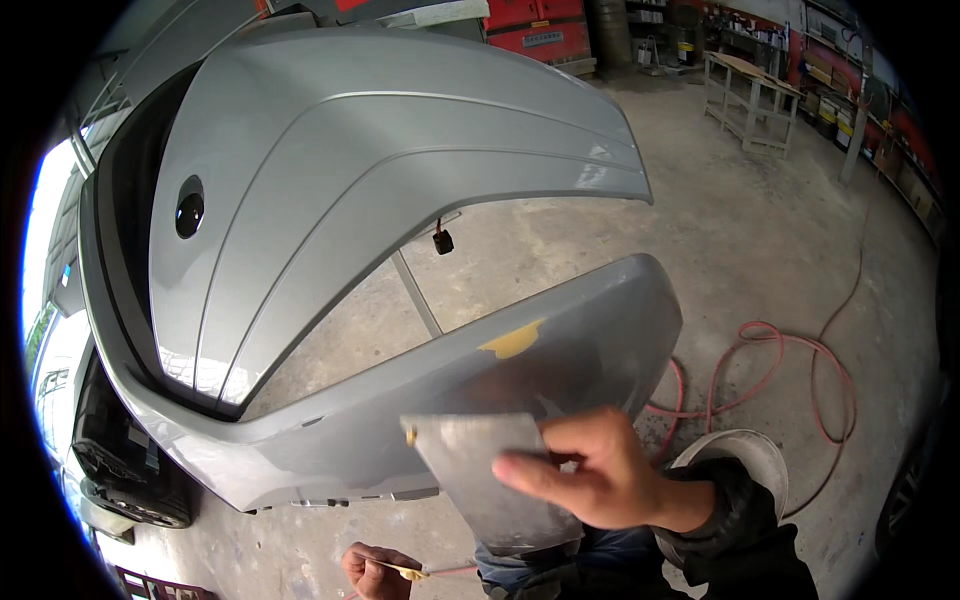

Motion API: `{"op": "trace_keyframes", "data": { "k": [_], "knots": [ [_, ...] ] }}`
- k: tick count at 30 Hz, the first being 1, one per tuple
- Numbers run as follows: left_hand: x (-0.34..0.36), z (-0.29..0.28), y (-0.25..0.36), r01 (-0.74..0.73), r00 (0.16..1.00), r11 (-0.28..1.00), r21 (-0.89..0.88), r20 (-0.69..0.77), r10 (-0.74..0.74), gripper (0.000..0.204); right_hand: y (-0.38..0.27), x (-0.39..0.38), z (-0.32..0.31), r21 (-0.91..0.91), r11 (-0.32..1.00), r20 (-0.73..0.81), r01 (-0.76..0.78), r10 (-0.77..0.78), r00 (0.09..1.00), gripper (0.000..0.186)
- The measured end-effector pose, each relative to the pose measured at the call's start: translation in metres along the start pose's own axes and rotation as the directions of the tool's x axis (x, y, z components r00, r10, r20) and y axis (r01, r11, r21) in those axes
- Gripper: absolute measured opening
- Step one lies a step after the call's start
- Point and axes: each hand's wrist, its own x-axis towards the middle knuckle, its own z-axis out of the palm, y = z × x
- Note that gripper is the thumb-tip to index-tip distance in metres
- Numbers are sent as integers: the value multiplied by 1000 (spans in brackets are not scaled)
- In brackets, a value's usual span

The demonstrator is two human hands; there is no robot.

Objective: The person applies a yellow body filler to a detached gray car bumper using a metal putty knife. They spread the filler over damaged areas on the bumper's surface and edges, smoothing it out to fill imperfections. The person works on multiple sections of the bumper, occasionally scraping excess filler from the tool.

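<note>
My right hand (590, 470) grips a flat grey metal plate (485, 490) by its right side, thumb across its face. A dab of yellow paste sits on the plate's upper left corner. Low in the view, my left hand (378, 572) pinches a thin, flat spreader (385, 563) with yellow paste at its end. Just beyond the plate is the lower band of a large grey car body panel (430, 365). A smooth yellow filler patch (512, 340) lies on that band near its top edge. The plate overlaps part of the band from here.
A black connector (443, 240) hangs under the panel's upper part. A grey bucket (755, 455) stands by my right forearm. Red hose (770, 335) loops over the concrete floor at right. Behind are a workbench (750, 95) and a red cabinet (540, 35).
</note>
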Motion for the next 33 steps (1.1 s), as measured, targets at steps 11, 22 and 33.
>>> {"op": "trace_keyframes", "data": {
  "k": [11, 22, 33],
  "knots": [
    [24, 80, -7, -75, 993, 932, 354, -62, 103, 33, 9, -46, -15, -140, 957, 430, 254, -172, 886, 36],
    [19, 78, 1, -82, 976, 964, 254, -178, 130, 20, 44, -106, -72, 62, 988, -179, -139, 148, 973, 13],
    [29, 130, -3, -6, 976, 857, 515, -185, 118, 24, 26, -101, -37, -178, 984, -567, -31, -77, 820, 18]
  ]
}}
